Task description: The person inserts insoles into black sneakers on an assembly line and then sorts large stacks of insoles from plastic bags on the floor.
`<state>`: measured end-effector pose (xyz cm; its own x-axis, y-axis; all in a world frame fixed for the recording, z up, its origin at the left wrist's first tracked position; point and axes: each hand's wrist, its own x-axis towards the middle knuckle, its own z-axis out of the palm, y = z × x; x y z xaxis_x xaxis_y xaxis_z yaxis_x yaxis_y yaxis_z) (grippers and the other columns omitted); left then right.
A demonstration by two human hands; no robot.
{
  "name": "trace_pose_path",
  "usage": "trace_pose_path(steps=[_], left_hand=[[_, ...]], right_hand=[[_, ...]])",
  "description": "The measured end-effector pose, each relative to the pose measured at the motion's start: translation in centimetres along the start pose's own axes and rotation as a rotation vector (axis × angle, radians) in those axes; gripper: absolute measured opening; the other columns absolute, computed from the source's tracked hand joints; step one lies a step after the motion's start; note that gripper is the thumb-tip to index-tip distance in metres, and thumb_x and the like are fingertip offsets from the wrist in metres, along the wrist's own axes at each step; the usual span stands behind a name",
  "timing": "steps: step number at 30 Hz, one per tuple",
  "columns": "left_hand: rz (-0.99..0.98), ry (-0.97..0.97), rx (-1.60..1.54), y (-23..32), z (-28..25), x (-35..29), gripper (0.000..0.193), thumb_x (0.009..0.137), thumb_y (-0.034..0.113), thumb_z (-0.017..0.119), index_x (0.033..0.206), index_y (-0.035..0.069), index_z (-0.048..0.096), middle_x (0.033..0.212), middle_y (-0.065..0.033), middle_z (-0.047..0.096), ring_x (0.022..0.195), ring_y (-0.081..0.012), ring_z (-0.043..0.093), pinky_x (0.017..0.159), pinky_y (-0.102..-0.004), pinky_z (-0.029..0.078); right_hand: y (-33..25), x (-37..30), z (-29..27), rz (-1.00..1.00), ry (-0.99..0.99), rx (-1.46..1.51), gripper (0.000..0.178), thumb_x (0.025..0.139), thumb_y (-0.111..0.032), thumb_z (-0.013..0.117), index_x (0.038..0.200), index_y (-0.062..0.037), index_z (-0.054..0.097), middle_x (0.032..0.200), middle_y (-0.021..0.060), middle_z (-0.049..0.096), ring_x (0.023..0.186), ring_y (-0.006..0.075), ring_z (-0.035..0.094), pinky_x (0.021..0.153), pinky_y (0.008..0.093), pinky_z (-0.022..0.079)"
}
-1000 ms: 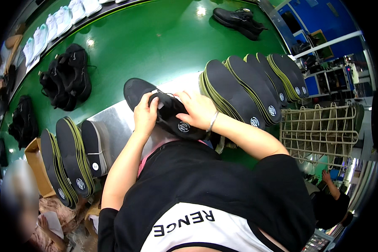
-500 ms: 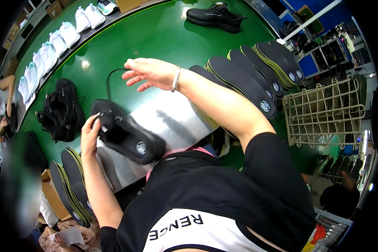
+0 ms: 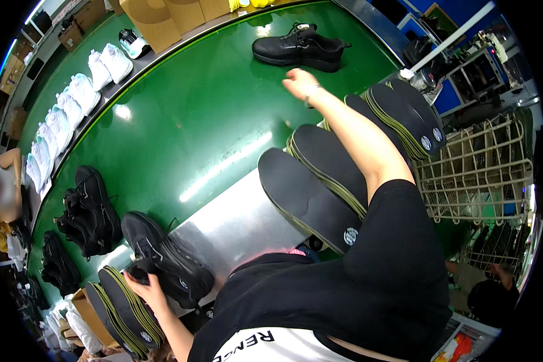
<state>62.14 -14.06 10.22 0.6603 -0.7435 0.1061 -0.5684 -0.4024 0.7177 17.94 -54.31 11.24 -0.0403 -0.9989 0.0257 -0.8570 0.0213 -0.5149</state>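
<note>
- The left hand (image 3: pixel 149 291) grips the black shoe (image 3: pixel 184 268) at its collar, fingers curled over the dark opening. Half a second ago it held the same shoe farther over the metal sheet (image 3: pixel 238 211); now the shoe is at the sheet's left end, by the bench's near edge, its toe pointing toward the far edge.
- The right hand (image 3: pixel 301 85) has travelled away from the body. Half a second ago it was spread above the sheet; now it is out over the green bench (image 3: pixel 217 114), loosely open with fingers slightly bent, holding nothing visible.
- It is just beside a second black shoe (image 3: pixel 300 51), near the bench's far right corner; whether the fingertips touch it, one cannot tell.
- The nearest insole stack (image 3: pixel 308 202), at the near edge right of the sheet, was partly behind the right forearm and now shows fully.
- The view has shifted, so more cardboard boxes (image 3: pixel 152 24) show beyond the far edge.
- Other black shoes (image 3: pixel 93 211) remain near the bench's left end, beyond the left insole stacks (image 3: pixel 130 301).
</note>
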Motion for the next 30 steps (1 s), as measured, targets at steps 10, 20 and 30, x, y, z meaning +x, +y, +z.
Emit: trace_pose_path(steps=[10,20,30], left_hand=[[-0.416,-0.142,0.268,0.1,0.5,-3.5,0.062,0.074,0.018,0.056,0.123,-0.004,0.026,0.119,-0.0201,0.040,0.108,-0.0327,0.040,0.094,-0.0345,0.028],[-0.348,-0.354,0.297,2.1,0.6,-1.9,0.066,0.075,0.035,0.045,0.128,0.001,0.022,0.129,-0.0141,0.031,0.118,-0.0245,0.028,0.098,-0.0393,0.019],[-0.160,-0.338,0.069,-0.8,0.7,-0.9,0.063,0.072,0.007,0.050,0.126,-0.004,0.020,0.124,-0.0192,0.033,0.113,-0.0296,0.035,0.096,-0.0352,0.024]], right_hand=[[9.1,8.8,-0.6,0.315,0.252,-0.528,0.058,0.073,-0.015,0.051,0.125,-0.0082,0.027,0.125,0.0076,0.032,0.118,0.0241,0.028,0.088,0.0433,0.033],[9.8,9.2,-1.5,0.124,-0.056,-0.983,0.025,0.078,-0.014,0.043,0.096,-0.0150,0.059,0.102,0.0027,0.054,0.101,0.0186,0.045,0.091,0.0470,0.022],[-7.4,1.7,-1.6,-0.066,-0.407,-0.060,0.035,0.072,-0.028,0.048,0.090,0.0002,0.060,0.093,0.0170,0.058,0.088,0.0283,0.057,0.078,0.0348,0.043]])
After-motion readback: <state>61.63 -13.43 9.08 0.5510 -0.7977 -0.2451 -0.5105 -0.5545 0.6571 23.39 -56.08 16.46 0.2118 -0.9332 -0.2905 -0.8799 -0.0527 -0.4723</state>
